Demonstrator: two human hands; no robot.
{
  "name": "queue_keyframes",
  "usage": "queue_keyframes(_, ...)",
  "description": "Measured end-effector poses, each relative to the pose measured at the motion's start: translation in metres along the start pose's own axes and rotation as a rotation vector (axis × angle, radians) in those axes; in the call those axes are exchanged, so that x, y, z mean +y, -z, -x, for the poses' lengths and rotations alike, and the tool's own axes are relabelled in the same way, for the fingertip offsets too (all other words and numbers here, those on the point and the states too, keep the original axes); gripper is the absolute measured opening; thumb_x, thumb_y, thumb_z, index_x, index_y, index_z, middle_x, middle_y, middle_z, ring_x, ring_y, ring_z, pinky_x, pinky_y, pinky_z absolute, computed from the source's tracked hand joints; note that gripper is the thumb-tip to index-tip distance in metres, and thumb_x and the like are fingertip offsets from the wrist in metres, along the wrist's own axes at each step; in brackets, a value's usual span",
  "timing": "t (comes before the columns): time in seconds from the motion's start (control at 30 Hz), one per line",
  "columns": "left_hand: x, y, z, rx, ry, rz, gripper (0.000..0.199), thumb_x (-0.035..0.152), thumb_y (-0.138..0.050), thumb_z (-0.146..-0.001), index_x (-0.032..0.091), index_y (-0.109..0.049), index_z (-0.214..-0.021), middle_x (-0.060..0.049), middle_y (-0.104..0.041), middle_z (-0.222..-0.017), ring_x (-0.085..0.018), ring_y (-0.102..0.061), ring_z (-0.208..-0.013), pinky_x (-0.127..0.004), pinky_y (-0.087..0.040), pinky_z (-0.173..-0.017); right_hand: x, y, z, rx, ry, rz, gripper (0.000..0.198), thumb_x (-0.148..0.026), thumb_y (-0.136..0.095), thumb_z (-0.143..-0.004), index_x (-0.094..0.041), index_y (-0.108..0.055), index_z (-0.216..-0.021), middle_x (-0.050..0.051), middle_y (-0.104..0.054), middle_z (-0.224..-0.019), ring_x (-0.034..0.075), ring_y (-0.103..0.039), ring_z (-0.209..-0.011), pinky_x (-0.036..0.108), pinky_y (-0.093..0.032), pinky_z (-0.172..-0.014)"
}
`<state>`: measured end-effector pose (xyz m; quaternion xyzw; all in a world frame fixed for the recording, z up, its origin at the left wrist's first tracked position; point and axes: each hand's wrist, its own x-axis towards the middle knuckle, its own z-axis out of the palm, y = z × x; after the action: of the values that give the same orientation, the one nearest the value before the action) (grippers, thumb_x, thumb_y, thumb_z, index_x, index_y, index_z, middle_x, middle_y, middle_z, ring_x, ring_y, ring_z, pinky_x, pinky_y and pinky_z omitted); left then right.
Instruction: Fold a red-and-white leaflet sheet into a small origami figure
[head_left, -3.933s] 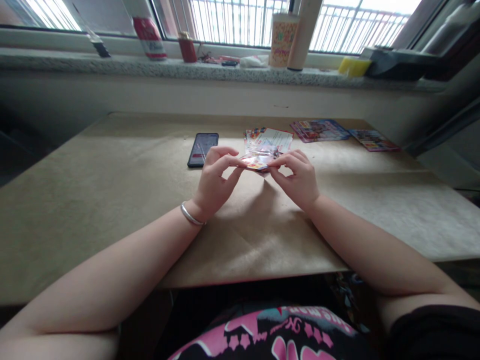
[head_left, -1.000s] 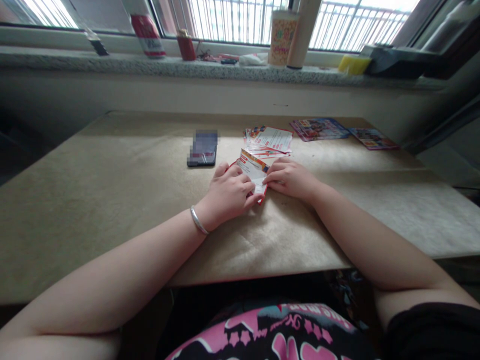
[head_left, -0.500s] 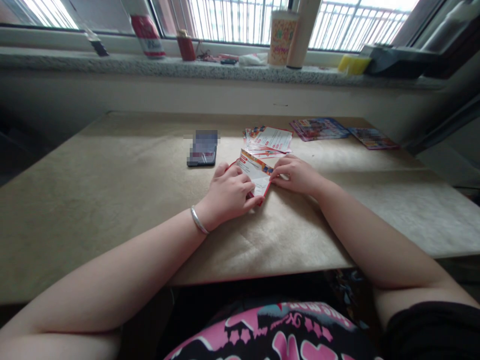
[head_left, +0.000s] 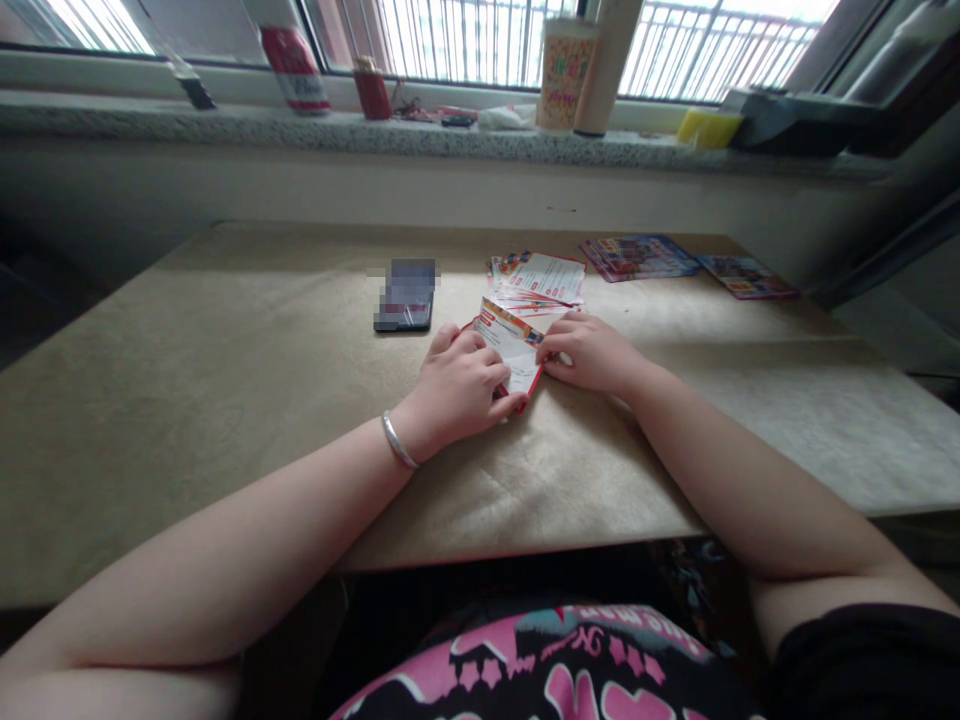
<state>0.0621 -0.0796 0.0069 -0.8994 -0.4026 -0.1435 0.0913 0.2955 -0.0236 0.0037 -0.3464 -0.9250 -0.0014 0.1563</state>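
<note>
A printed white leaflet with a colourful band and red edges lies on the table, turned at a slant. Over its left part rests my left hand, a silver bangle at the wrist; the fingers press on the paper while the thumb is along its lower edge. My right hand pinches the leaflet's right edge between thumb and fingers. Just beyond it is a fanned pile of similar white leaflets. The underside of the leaflet and my left palm are hidden.
A dark phone, partly pixelated, lies left of the leaflets. Colourful printed sheets and another small stack lie at the table's back right. On the windowsill stand a red can, a patterned cup and a yellow item.
My right fingers have shifted slightly left and inward along the leaflet's right edge. My left hand stays almost still on the paper.
</note>
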Motion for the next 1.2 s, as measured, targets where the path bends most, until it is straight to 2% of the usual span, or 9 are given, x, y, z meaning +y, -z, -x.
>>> queue_keyframes(0.17,-0.001,-0.003,0.000,0.028,-0.007,0.004,0.040,0.053,-0.051,-0.094,0.022,-0.075,-0.088,-0.005,-0.074,-0.094,-0.029,-0.058,-0.104,-0.054,-0.031,-0.103,-0.002,-0.010,-0.002,0.011,0.024,-0.166,0.016,-0.023,-0.062,-0.089,-0.023,-0.078,-0.091,0.006,-0.072,-0.094,0.021,-0.062,-0.093,0.034,-0.046,-0.086)
queue_keyframes(0.37,-0.001,-0.004,0.000,0.041,-0.009,0.010,0.040,0.054,-0.053,-0.093,0.022,-0.076,-0.087,-0.005,-0.074,-0.094,-0.030,-0.058,-0.105,-0.054,-0.030,-0.103,0.007,-0.010,0.000,0.042,-0.003,-0.203,0.018,-0.029,-0.062,-0.090,-0.023,-0.079,-0.091,0.007,-0.072,-0.093,0.022,-0.062,-0.092,0.037,-0.047,-0.088)
queue_keyframes(0.57,-0.001,-0.003,-0.001,0.044,-0.012,0.022,0.039,0.053,-0.053,-0.093,0.021,-0.075,-0.084,-0.006,-0.074,-0.094,-0.029,-0.058,-0.105,-0.054,-0.032,-0.103,0.017,-0.019,0.000,0.118,-0.127,-0.330,0.011,-0.030,-0.070,-0.084,-0.024,-0.079,-0.086,0.007,-0.066,-0.091,0.022,-0.060,-0.090,0.040,-0.049,-0.088)
queue_keyframes(0.77,-0.001,-0.003,0.000,0.044,-0.029,0.025,0.039,0.051,-0.052,-0.093,0.021,-0.076,-0.090,-0.006,-0.074,-0.096,-0.029,-0.058,-0.106,-0.054,-0.031,-0.107,0.009,-0.027,-0.004,0.222,-0.313,-0.430,0.009,-0.030,-0.074,-0.078,-0.022,-0.076,-0.081,0.009,-0.065,-0.112,0.024,-0.060,-0.109,0.042,-0.046,-0.100)
queue_keyframes(0.83,-0.001,-0.003,0.000,0.045,-0.033,0.028,0.039,0.050,-0.051,-0.094,0.021,-0.077,-0.092,-0.005,-0.074,-0.097,-0.028,-0.058,-0.106,-0.053,-0.031,-0.109,0.002,-0.025,-0.006,0.235,-0.354,-0.412,0.011,-0.030,-0.074,-0.077,-0.021,-0.075,-0.082,0.009,-0.068,-0.110,0.023,-0.061,-0.105,0.039,-0.046,-0.097)
queue_keyframes(0.97,-0.002,-0.005,-0.001,0.065,-0.041,0.038,0.037,0.048,-0.050,-0.094,0.023,-0.077,-0.091,-0.004,-0.074,-0.094,-0.026,-0.059,-0.105,-0.053,-0.027,-0.115,-0.009,-0.020,-0.008,0.187,-0.445,-0.398,0.015,-0.032,-0.069,-0.080,-0.019,-0.073,-0.087,0.004,-0.070,-0.083,0.018,-0.060,-0.074,0.032,-0.048,-0.074)
queue_keyframes(1.07,-0.002,-0.005,-0.001,0.066,-0.046,0.036,0.037,0.048,-0.050,-0.095,0.023,-0.077,-0.091,-0.004,-0.074,-0.095,-0.026,-0.060,-0.105,-0.054,-0.025,-0.117,-0.013,-0.016,-0.007,0.196,-0.503,-0.410,0.014,-0.032,-0.067,-0.082,-0.020,-0.073,-0.087,0.004,-0.072,-0.086,0.017,-0.061,-0.076,0.030,-0.046,-0.073)
queue_keyframes(1.2,-0.002,-0.004,-0.001,0.057,-0.049,0.035,0.037,0.048,-0.050,-0.095,0.023,-0.077,-0.091,-0.004,-0.074,-0.095,-0.026,-0.060,-0.105,-0.055,-0.025,-0.117,-0.013,-0.014,-0.006,0.184,-0.513,-0.420,0.013,-0.031,-0.066,-0.082,-0.021,-0.073,-0.084,0.004,-0.073,-0.087,0.018,-0.061,-0.078,0.030,-0.045,-0.072)
